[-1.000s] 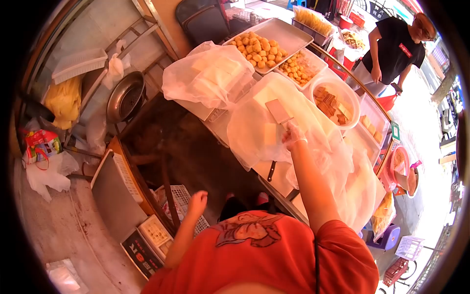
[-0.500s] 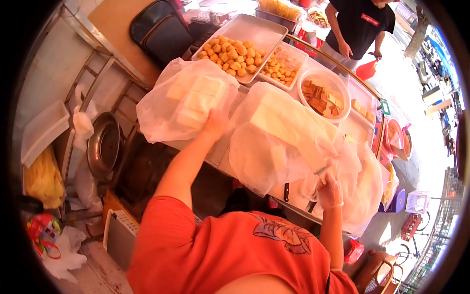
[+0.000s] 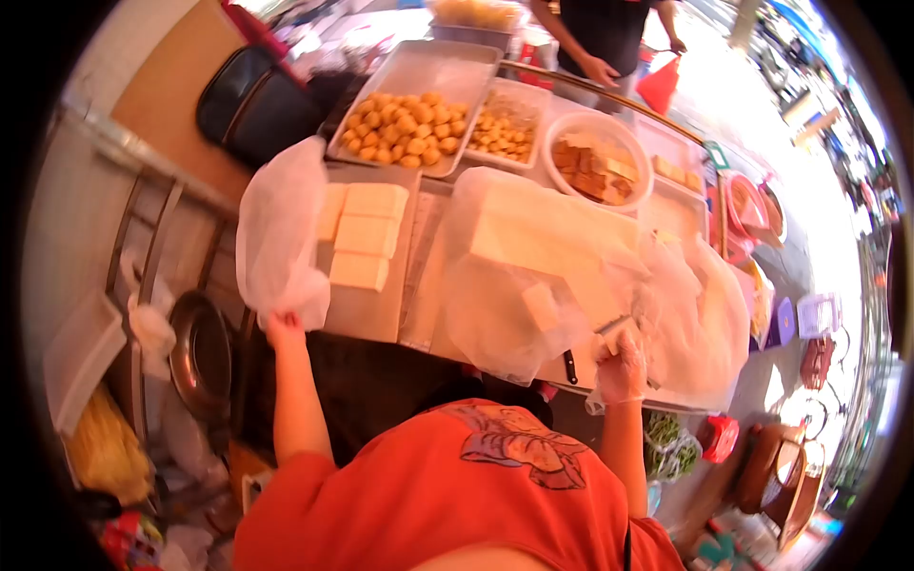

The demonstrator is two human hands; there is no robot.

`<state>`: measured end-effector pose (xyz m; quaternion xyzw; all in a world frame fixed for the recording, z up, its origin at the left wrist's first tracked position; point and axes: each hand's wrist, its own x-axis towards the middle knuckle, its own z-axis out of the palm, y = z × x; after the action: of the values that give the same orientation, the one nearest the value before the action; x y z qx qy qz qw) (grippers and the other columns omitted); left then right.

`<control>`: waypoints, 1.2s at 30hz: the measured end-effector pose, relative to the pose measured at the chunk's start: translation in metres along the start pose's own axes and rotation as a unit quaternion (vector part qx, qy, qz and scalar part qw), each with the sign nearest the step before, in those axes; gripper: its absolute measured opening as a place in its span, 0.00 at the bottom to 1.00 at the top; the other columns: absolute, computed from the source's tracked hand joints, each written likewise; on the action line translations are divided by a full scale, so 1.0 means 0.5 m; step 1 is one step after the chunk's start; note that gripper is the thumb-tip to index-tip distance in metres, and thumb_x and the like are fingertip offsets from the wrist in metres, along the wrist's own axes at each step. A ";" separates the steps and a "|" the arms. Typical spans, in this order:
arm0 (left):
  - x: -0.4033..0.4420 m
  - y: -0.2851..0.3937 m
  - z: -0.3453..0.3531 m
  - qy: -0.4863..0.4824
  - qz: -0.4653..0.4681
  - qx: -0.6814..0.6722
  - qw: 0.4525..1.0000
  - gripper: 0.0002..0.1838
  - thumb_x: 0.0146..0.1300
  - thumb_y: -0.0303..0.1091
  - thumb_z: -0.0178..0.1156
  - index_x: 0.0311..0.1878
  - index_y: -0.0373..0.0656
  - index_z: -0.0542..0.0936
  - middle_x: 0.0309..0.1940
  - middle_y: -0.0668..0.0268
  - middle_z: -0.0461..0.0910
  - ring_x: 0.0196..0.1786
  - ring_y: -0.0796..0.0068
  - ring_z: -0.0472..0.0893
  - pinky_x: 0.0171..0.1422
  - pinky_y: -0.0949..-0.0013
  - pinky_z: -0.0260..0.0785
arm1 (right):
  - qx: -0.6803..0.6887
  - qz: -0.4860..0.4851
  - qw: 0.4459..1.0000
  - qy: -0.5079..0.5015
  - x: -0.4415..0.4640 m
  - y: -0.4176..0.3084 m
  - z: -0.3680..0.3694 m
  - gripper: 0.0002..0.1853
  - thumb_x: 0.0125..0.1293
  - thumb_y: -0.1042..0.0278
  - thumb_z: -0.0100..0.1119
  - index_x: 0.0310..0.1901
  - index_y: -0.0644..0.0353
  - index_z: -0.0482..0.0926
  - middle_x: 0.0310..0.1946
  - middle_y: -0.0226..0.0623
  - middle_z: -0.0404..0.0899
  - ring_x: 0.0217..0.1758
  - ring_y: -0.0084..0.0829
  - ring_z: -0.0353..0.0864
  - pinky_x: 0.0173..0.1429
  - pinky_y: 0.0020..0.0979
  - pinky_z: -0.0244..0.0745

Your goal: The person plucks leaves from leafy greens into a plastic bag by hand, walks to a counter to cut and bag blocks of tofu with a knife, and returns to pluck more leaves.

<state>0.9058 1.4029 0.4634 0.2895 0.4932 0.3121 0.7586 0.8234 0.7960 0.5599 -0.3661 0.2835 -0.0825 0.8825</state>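
Note:
My left hand (image 3: pixel 286 328) pinches the lower edge of a thin, translucent white sheet (image 3: pixel 281 228), lifted at the board's left side. Several pale tofu blocks (image 3: pixel 367 233) lie uncovered on the board (image 3: pixel 381 319) to its right. My right hand (image 3: pixel 621 366), in a clear plastic glove, is closed around a small tool with a flat metal blade (image 3: pixel 614 325); its handle is hidden by the fingers. Just left of that hand lies a black-handled knife (image 3: pixel 570 366). A second translucent sheet (image 3: pixel 514 314) covers a large pale slab (image 3: pixel 543 228) in the middle.
Behind are a tray (image 3: pixel 457 62) of round golden pieces, a smaller tray (image 3: pixel 538 100), and a white bowl (image 3: pixel 640 143) of browned pieces. A metal rail (image 3: pixel 609 90) edges the stall. Across it stands a person (image 3: pixel 600 38). A metal pan (image 3: pixel 200 352) stands at left.
My left hand has moved left and pulled the sheet off the tofu blocks, exposing them. My right hand stays near the same place with the blade. The view has shifted slightly.

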 end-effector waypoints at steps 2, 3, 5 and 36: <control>-0.036 -0.058 -0.065 0.021 -0.029 0.095 0.995 0.09 0.59 0.38 0.56 0.39 0.45 0.74 0.34 0.69 0.77 0.33 0.73 0.76 0.34 0.73 0.67 | -0.005 -0.013 1.000 -0.004 -0.006 -0.005 0.015 0.10 0.63 0.67 0.59 0.44 0.53 0.71 0.35 0.26 0.76 0.33 0.25 0.74 0.33 0.26 0.66; -0.056 -0.079 -0.084 0.010 -0.032 0.160 0.987 0.06 0.58 0.35 0.54 0.36 0.45 0.74 0.28 0.70 0.77 0.26 0.76 0.75 0.28 0.76 0.64 | -0.008 -0.017 1.000 -0.006 -0.005 -0.009 0.019 0.10 0.63 0.67 0.59 0.44 0.53 0.71 0.36 0.27 0.76 0.34 0.25 0.75 0.33 0.26 0.66; -0.131 -0.105 -0.076 -0.057 0.019 0.287 0.956 0.02 0.56 0.30 0.51 0.32 0.46 0.73 0.23 0.70 0.76 0.21 0.79 0.73 0.23 0.79 0.59 | -0.006 -0.019 1.000 -0.009 -0.002 -0.011 0.005 0.12 0.63 0.66 0.58 0.47 0.53 0.70 0.41 0.27 0.77 0.38 0.24 0.76 0.34 0.27 0.67; -0.844 -0.494 0.175 -0.806 0.271 0.442 0.287 0.11 0.56 0.27 0.55 0.43 0.38 0.77 0.35 0.55 0.77 0.39 0.53 0.77 0.44 0.60 0.70 | 0.338 -0.166 0.876 0.303 -0.065 -0.319 -0.456 0.16 0.67 0.53 0.46 0.41 0.55 0.77 0.34 0.31 0.80 0.37 0.32 0.76 0.41 0.37 0.70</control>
<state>0.8989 0.9136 0.5488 0.8035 -0.4102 -0.1564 0.4021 0.6784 0.5562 0.5545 -0.0443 0.4270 -0.4252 0.7968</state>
